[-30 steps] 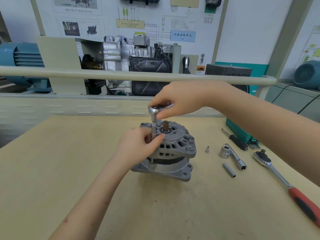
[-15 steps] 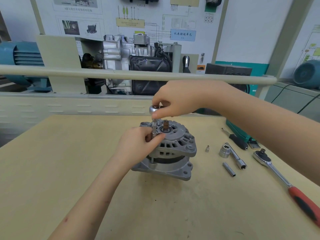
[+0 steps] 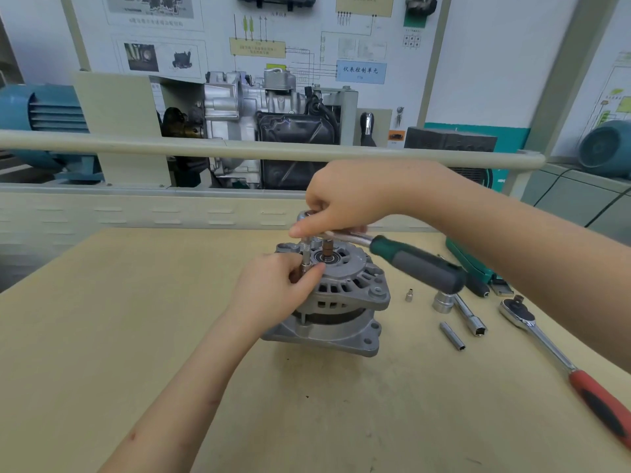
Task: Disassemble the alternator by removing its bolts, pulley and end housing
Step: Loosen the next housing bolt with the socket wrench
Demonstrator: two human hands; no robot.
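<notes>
On the wooden table point(image 3: 136, 336) stands the alternator point(image 3: 341, 302), shaft up. The left hand point(image 3: 273, 295) pinches the socket extension point(image 3: 305, 256) over a bolt; the right hand point(image 3: 348, 196) grips the ratchet point(image 3: 409, 261) head. If the extension tilts, the socket could slip and round the bolt, or tip the unclamped alternator.

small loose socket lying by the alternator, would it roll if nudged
The small socket probably would once tipped: it looks round and smooth, and the table is flat and bare there. It seems to stand on end now, so a nudge likely topples it first. Probably light.
</notes>
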